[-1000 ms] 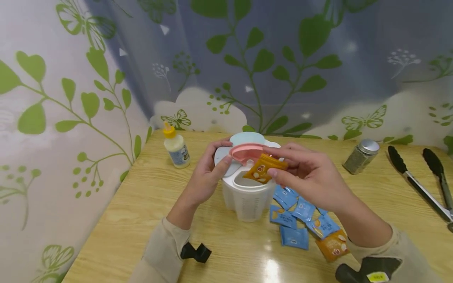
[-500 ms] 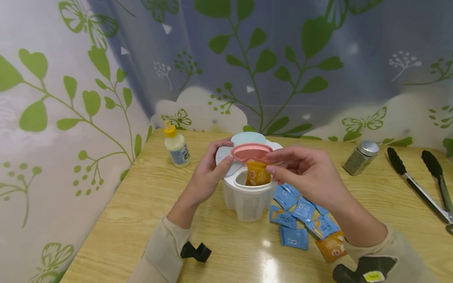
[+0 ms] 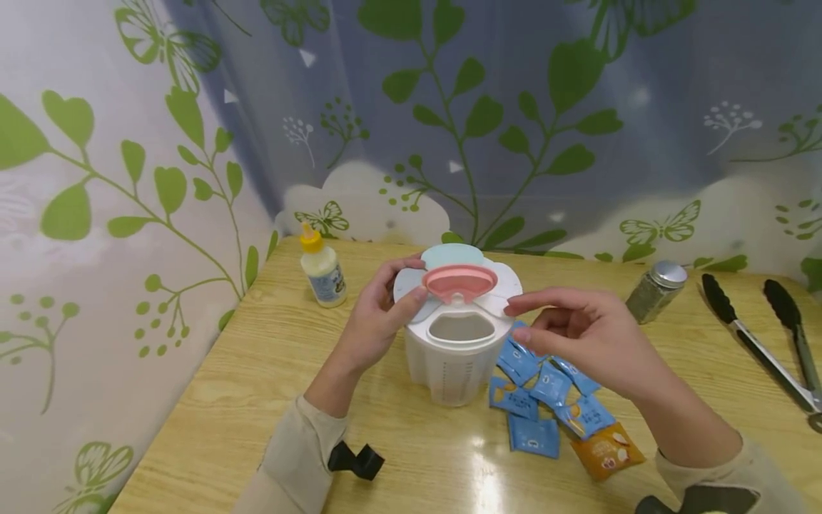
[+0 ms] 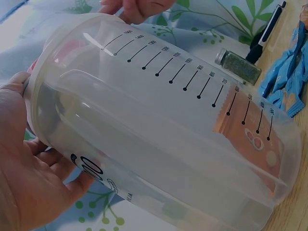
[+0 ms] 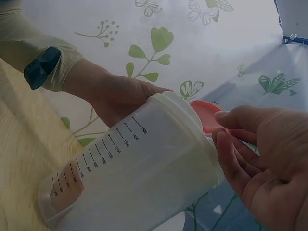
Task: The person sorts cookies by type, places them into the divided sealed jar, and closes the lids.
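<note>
A translucent storage canister (image 3: 448, 375) with measuring marks stands on the table. Its white lid has a pink flap (image 3: 459, 280) raised, leaving one opening uncovered. My left hand (image 3: 379, 318) grips the lid's left side, thumb on top and fingers around the edge. At the lid's right edge, my right hand (image 3: 581, 332) hovers with loosely bent fingers and nothing between them. Through the wall in the left wrist view, an orange snack packet (image 4: 252, 137) shows at the canister's bottom. Several blue packets (image 3: 534, 435) and another orange packet (image 3: 606, 451) lie right of the canister.
A glue-like bottle with a yellow cap (image 3: 323, 275) stands left of the canister. To the right are a glass spice jar (image 3: 655, 291) and black-tipped tongs (image 3: 758, 343). A patterned curtain (image 3: 514, 143) hangs behind the table.
The orange packet in my right hand went down through the opening and was let go into the canister. My right hand then drew back to the right. The left hand kept its grip.
</note>
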`<state>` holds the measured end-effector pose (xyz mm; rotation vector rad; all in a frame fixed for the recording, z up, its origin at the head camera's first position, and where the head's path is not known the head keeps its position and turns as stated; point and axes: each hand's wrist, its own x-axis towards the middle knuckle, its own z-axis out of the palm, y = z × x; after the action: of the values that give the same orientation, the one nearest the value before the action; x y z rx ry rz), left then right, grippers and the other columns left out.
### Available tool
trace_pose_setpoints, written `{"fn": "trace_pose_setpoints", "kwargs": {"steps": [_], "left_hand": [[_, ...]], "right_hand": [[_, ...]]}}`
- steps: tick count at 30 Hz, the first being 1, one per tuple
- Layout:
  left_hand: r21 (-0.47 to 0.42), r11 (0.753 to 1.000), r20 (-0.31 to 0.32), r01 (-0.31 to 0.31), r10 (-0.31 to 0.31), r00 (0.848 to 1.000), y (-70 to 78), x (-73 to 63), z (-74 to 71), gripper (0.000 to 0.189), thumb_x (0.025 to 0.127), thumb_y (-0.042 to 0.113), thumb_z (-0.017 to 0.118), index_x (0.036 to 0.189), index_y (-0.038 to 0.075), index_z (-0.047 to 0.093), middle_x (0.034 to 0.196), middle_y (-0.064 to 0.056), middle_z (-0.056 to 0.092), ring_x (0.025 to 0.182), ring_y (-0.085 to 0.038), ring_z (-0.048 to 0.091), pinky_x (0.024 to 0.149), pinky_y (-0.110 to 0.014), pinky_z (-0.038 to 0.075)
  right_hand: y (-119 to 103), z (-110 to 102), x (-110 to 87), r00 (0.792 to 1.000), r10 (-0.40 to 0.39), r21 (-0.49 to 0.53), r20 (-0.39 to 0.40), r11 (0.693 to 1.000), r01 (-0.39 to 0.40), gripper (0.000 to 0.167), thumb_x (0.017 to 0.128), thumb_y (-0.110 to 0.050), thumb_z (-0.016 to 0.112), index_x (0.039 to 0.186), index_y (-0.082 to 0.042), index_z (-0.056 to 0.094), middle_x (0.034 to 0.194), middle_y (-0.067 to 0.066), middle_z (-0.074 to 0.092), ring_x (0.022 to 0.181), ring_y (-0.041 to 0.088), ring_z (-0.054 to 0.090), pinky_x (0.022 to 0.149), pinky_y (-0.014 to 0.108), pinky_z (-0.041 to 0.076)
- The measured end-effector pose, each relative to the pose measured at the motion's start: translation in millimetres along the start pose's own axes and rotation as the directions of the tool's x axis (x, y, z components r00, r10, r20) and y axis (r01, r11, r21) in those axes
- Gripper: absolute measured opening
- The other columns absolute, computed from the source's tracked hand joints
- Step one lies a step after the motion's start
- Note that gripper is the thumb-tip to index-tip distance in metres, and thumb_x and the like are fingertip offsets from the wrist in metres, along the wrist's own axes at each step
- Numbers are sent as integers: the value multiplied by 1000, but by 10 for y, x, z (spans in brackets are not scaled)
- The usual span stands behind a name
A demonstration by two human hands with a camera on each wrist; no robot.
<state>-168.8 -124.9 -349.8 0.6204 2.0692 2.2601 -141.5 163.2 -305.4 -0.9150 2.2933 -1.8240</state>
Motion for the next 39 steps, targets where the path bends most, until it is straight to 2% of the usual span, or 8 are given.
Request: {"fn": "trace_pose_setpoints", "kwargs": {"steps": [6,9,15,19,24,27,34,39], "left_hand": [[-16,1000,0,-1,1,1000,12,6,-2,45,97,19,57,135,0,44,156,-9,39,128,-22,50,93,-21,51],[-25,1000,3,1,-1,1000,8,8,2,46,97,19,57,136,-1,43,157,-9,38,126,-19,51,92,-21,52],[-17,1000,12,8,-8,1000,24,2,14,44,98,17,56,136,0,42,159,-8,36,129,-21,50,94,-21,51],[-12,1000,8,7,-7,1000,39,-4,10,43,98,17,55,136,-1,42,159,-8,36,132,-24,48,94,-21,51],[6,1000,10,4,-4,1000,40,-10,14,41,99,17,55,135,1,43,159,-7,36,136,-26,46,95,-21,50],[10,1000,14,2,-3,1000,32,-12,19,40,100,17,55,135,2,43,159,-7,36,138,-26,45,96,-21,50],[27,1000,15,0,-1,1000,24,-16,19,40,100,17,54,135,2,44,159,-7,36,140,-27,43,98,-22,49],[25,1000,32,-15,15,999,27,-12,13,39,101,17,53,136,2,42,160,-7,34,142,-27,41,99,-22,49]], "right_hand": [[128,-148,-146,999,-35,75,11,997,34,35,87,14,66,120,2,66,110,1,72,74,13,68,58,27,54],[239,-241,-269,999,-12,82,37,997,9,36,88,15,63,121,2,65,111,1,72,76,14,68,61,28,57],[526,-426,-517,983,20,73,185,997,-34,38,89,18,59,123,3,64,111,1,72,81,14,68,65,30,57],[701,-538,-606,935,-72,138,348,990,25,45,85,24,58,125,6,62,114,5,71,86,15,69,66,31,57],[920,-641,-717,813,-225,241,537,965,108,60,77,28,63,132,6,58,120,8,67,87,19,64,70,33,57],[1038,-680,-805,765,-236,274,598,958,82,64,75,26,67,135,5,56,120,11,66,84,24,61,67,32,56],[1237,-766,-965,765,-138,232,629,973,-15,62,78,26,65,136,4,55,109,14,65,79,24,58,62,30,54],[1298,-793,-1011,760,-63,209,647,973,-97,53,84,20,63,134,4,57,100,17,62,77,27,53,67,33,55]]}}
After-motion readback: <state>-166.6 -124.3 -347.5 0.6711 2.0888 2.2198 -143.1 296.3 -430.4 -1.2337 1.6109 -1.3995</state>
